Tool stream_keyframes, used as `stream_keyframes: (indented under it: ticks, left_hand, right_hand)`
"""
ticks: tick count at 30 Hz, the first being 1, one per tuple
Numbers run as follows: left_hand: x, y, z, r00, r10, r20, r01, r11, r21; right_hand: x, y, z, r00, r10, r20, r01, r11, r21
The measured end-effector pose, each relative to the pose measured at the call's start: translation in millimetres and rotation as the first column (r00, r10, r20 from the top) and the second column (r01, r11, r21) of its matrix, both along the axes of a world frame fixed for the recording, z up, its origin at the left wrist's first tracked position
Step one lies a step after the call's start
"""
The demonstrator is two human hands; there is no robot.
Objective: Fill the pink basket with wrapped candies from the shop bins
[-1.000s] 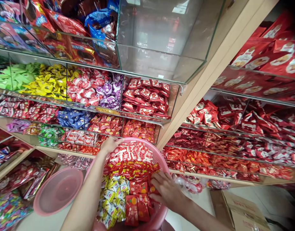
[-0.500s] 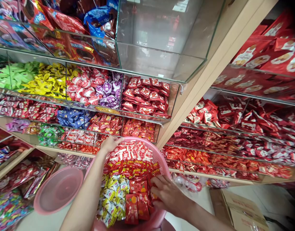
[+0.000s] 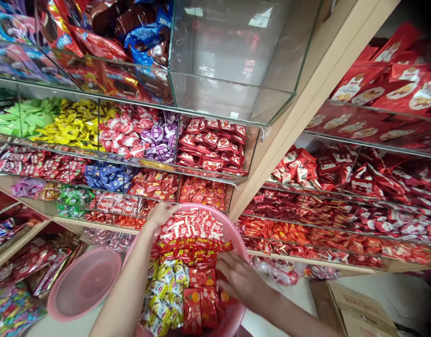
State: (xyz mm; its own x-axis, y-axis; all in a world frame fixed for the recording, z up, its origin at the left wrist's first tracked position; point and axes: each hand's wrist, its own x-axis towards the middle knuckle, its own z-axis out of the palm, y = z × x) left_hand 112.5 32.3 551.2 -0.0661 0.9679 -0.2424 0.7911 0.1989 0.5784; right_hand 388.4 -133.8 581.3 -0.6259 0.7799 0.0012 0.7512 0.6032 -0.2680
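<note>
Pink basket is near centre, in front of the candy shelves — left hand gripping its rim at the far left. Right hand is inside, right side, fingers bent over the red packets; can't tell if it's pinching one. Yellow packets near left, red-and-white candies at the far side — pink tub on the floor, left.
</note>
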Motion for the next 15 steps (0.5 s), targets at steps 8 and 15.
stream_keyframes:
  ticks: [8, 15]
  left_hand:
    - [1.4, -2.7, 4.9, 1.000, 0.001, -0.005, -0.001, 1.000, -0.009]
    - [1.1, -2.8, 7.0, 1.000, -0.007, -0.004, 0.007, 1.000, -0.017]
  right_hand:
    - [-24.0, 129.5, 19.8, 0.943, -0.333, -0.022, 0.330, 0.938, -0.104]
    - [-39.7, 203.6, -9.1, 0.839, -0.519, 0.163, 0.543, 0.819, -0.188]
